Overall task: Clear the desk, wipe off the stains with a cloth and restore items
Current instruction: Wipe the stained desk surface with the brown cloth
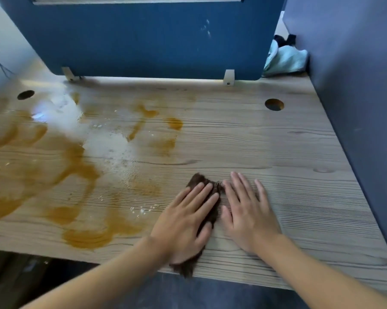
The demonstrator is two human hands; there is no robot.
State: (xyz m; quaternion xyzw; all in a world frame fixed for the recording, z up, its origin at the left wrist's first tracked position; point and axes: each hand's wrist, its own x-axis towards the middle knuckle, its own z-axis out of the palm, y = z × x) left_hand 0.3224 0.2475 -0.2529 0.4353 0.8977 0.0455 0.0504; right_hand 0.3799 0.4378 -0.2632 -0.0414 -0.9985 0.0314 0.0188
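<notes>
- Left fingers (201, 194) straight and slightly spread, pressing flat on a dark brown cloth (202, 181); nothing is pinched or gripped.
- Right fingers (239, 186) also straight and spread, flat on bare wood just beside the cloth's edge.
- Left hand (183, 221) covers most of the cloth; right hand (248, 215) rests on the desk (277, 152).
- Cloth lies near the front edge, one corner hanging over it.
- Orange-brown stains (76, 166) and a foamy wet patch (112, 143) cover the desk's left half, apart from the cloth.
- Judgement: the wiping step is in hand and the stains are largely unwiped.
- Next move calls for pushing the cloth leftward into the stains under steady pressure.
</notes>
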